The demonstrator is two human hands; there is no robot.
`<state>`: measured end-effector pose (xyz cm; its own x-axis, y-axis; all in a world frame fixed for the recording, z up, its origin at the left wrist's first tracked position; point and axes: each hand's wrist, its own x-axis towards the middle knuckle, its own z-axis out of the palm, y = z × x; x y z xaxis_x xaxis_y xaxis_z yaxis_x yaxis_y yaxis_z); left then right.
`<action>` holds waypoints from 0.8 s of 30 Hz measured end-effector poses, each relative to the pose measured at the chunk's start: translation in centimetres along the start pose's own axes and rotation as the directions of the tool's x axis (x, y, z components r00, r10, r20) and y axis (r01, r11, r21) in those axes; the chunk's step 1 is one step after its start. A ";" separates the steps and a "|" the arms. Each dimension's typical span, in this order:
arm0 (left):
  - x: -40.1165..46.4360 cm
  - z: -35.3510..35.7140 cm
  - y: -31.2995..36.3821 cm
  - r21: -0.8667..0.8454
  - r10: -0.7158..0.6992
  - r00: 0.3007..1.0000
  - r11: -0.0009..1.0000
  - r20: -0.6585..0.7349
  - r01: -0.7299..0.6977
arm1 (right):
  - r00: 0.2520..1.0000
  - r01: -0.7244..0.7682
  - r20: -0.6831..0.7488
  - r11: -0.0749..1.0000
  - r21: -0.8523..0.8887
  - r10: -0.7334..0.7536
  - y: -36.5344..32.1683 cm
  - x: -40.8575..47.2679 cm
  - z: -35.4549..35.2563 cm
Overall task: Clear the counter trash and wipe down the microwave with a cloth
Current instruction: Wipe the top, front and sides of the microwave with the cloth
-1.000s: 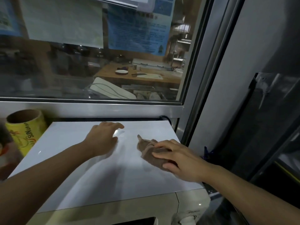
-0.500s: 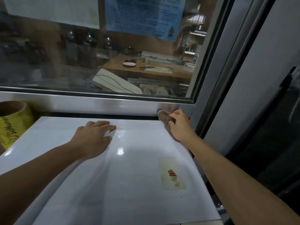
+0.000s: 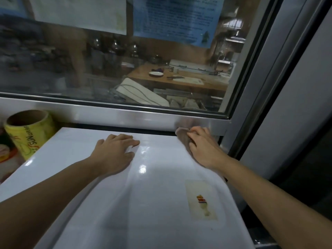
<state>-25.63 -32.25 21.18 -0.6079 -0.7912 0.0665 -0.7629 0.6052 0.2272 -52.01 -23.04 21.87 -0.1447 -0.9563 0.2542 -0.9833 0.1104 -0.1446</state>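
risk first: your brown crumpled cloth sits at the far right corner of the glossy white microwave top, touching the brushed steel window ledge. push further and the cloth could slip into the dark gap behind the microwave, or off the right edge beside the grey window frame. the top looks slick and shiny; a hard stroke may shift the whole unit, likely why the other hand braces it. the pale rectangular sticker with coloured marks near the front right could lift if you scrub across its edge.

pose: your right hand reaches forward, arm stretched along the right edge, fingers curled onto the cloth and pressing it down. your left hand lies flat mid-top, fingers straight and spread, holding nothing. a yellow printed cardboard-cored roll stands just left of the microwave, untouched.
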 end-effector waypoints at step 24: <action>-6.6 -4.3 -9.5 0.148 -0.190 0.982 0.970 -0.019 0.191 | 0.989 0.122 0.059 0.978 0.167 -0.133 -6.5 2.3 2.3</action>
<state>-13.46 -33.17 22.80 -0.4473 -0.8934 0.0408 -0.8890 0.4492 0.0893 -45.67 -26.64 21.19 -0.0058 -0.9767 0.2146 -0.9614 -0.0535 -0.2698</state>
